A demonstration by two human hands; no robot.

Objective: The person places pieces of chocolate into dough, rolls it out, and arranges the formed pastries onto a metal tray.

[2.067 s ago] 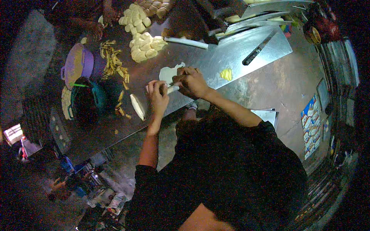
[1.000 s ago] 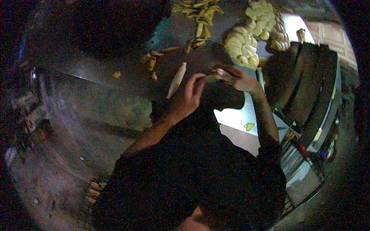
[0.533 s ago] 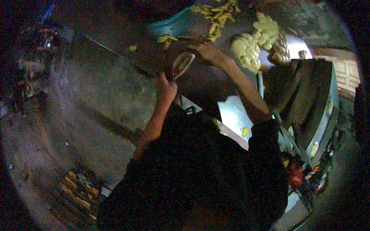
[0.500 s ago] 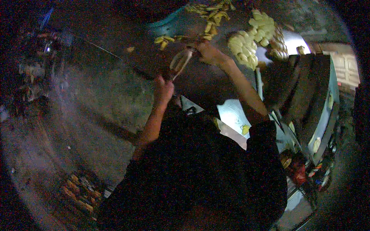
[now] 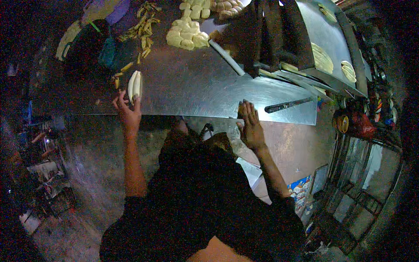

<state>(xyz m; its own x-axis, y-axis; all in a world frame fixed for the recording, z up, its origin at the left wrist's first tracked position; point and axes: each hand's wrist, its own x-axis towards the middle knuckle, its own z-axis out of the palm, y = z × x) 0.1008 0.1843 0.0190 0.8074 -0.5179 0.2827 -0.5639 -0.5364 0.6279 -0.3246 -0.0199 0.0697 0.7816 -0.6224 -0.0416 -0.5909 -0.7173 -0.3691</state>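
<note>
My left hand [image 5: 128, 112] is closed at the lower end of a long pale piece of dough [image 5: 135, 83]. The piece stands out from the fingers over the table's near edge, with a groove running along its length. My right hand [image 5: 252, 129] lies at the front edge of the metal table [image 5: 187, 94], its fingers stretched out and nothing seen in them. Just right of those fingers, a dark long tool [image 5: 288, 105], perhaps a knife, rests on the metal.
Soft pale dough lumps [image 5: 187, 35] sit at the back, beside a pale rod [image 5: 227, 56]. Yellow-brown strips [image 5: 143, 28] trail toward my left hand. Raised trays [image 5: 331, 39] with long dough pieces jut out at right. A purple container [image 5: 115, 11] stands far left.
My view has swung right, so the table appears farther left. Both hands were at the pale piece, blurred; now my left hand alone has it, and the right is at the table edge.
</note>
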